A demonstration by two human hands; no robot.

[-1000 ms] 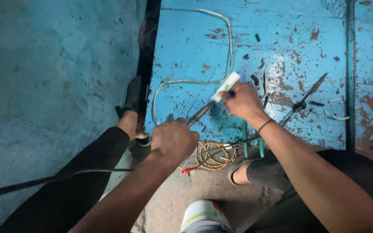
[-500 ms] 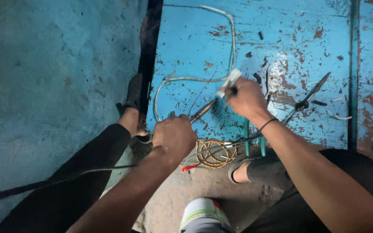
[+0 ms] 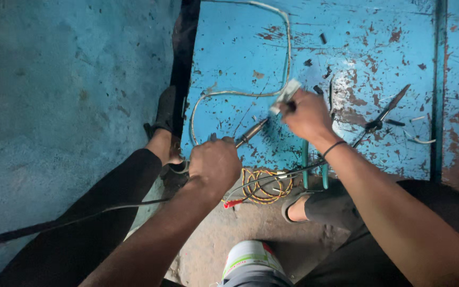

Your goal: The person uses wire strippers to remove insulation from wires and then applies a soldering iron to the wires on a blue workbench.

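Observation:
My left hand (image 3: 214,163) is closed around the handle of a soldering iron (image 3: 251,133), whose metal tip points up and right over a chipped blue panel (image 3: 240,48). My right hand (image 3: 306,114) pinches a small pale flat piece (image 3: 285,95) just beyond the iron's tip. A grey-white cable (image 3: 229,94) loops across the panel toward that piece. The two hands are a short gap apart.
Scissors (image 3: 381,119) lie on the panel to the right of my right hand. Green-handled pliers (image 3: 305,165) and a coil of yellow wire (image 3: 261,186) sit at the panel's near edge. A white can (image 3: 251,260) stands between my legs. A black cord (image 3: 81,215) crosses my left leg.
My right hand has shifted slightly up and right with the pale piece. My left hand and the soldering iron have stayed nearly in place.

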